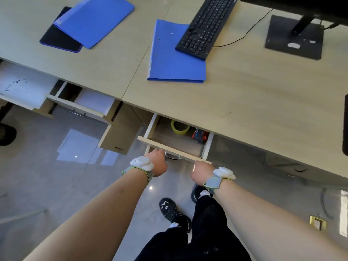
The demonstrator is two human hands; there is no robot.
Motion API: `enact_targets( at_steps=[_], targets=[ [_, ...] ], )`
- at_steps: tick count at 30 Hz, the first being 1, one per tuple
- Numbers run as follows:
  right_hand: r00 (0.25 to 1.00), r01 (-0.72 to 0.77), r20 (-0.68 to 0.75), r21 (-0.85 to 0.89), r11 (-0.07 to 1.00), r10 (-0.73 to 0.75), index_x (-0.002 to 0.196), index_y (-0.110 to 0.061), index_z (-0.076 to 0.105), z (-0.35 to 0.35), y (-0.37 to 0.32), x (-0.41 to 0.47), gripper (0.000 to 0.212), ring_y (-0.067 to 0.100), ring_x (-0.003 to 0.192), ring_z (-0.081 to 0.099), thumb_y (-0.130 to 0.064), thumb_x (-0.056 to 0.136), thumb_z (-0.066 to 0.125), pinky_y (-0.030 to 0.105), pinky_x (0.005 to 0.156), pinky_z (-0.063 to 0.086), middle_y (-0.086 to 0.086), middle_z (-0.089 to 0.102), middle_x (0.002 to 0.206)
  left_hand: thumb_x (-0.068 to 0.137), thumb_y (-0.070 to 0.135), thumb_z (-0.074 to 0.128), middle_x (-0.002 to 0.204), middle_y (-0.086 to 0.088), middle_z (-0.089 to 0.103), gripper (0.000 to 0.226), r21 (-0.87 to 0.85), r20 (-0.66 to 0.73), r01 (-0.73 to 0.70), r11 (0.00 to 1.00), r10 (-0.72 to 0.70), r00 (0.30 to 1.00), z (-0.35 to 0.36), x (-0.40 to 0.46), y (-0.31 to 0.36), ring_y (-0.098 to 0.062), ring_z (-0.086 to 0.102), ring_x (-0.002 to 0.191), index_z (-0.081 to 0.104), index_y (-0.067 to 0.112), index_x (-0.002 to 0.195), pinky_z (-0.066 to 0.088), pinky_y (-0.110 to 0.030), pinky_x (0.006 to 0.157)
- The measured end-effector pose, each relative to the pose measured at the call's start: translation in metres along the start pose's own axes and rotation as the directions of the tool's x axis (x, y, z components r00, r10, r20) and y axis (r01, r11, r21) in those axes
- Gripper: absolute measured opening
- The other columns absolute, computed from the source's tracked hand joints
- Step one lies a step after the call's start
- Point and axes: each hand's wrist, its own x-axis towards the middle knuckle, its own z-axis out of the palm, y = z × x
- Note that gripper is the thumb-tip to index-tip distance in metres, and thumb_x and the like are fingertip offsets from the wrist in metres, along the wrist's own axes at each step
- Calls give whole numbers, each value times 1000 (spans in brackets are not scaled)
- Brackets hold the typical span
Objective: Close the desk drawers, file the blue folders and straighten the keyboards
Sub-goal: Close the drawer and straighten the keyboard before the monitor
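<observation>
An open wooden drawer (170, 146) juts out under the right desk, with a yellow tape roll (179, 127) and a red item inside. My left hand (158, 162) and my right hand (202, 171) both press against the drawer's front panel, either side of its metal handle; the fingers are hidden behind the panel. One blue folder (175, 59) lies on the desk, partly under a skewed black keyboard (206, 25). Another blue folder (94, 18) lies further left on a dark mouse pad (56, 39). More open drawers (81, 107) jut from the left desk.
A monitor stand (294, 37) sits at the back right with a cable running to the keyboard. A lower left drawer (113, 140) also sticks out over the glossy grey floor. My feet stand just below the drawer. A dark chair base (6, 132) is at far left.
</observation>
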Motion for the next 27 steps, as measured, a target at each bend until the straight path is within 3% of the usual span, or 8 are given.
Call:
enact_targets(
  at_steps=[3,8,15,20,23,27],
  targets=[
    [999,47,25,-41,998,-46,122,-3,60,-4,2,1,31,29,115,60,-12,98,42,29,92,46,14,62,126,89,27,46,133,-4,50,40,23,7,-11,1000,10,1000,-3,6,5,-32,60,108,47,17,129,51,-43,86],
    [996,75,45,-51,996,-73,117,-4,63,-16,6,4,30,26,102,63,-13,96,44,28,81,46,12,66,118,92,22,44,119,-5,59,32,58,42,-20,998,18,999,-13,19,18,-29,60,95,48,15,123,49,-39,78],
    [998,65,14,-63,996,-64,109,-5,63,-32,10,20,24,25,90,61,-13,93,48,27,70,41,7,60,98,84,29,45,117,-1,61,45,39,43,-10,999,8,999,-18,41,28,-30,63,96,47,21,128,55,-49,87],
    [998,53,-13,-52,997,-54,119,-6,57,-46,15,33,30,27,95,63,-20,93,52,28,68,41,10,64,110,86,23,50,134,-2,52,51,43,6,-33,999,33,999,-16,52,32,-29,64,99,45,19,137,57,-46,85],
    [998,32,-50,-48,998,-35,126,-6,49,-53,16,40,39,30,103,62,-26,93,53,31,70,41,11,63,117,88,20,50,157,2,31,59,39,12,-51,998,50,999,-15,58,32,-30,65,106,39,19,146,57,-45,86],
    [994,-5,-107,-40,999,0,128,-11,45,-60,18,48,45,32,115,56,-25,87,56,40,89,44,11,57,126,85,19,49,163,8,19,60,45,-10,-76,996,76,997,-17,64,31,-30,65,107,39,20,144,57,-44,85]
  ],
)
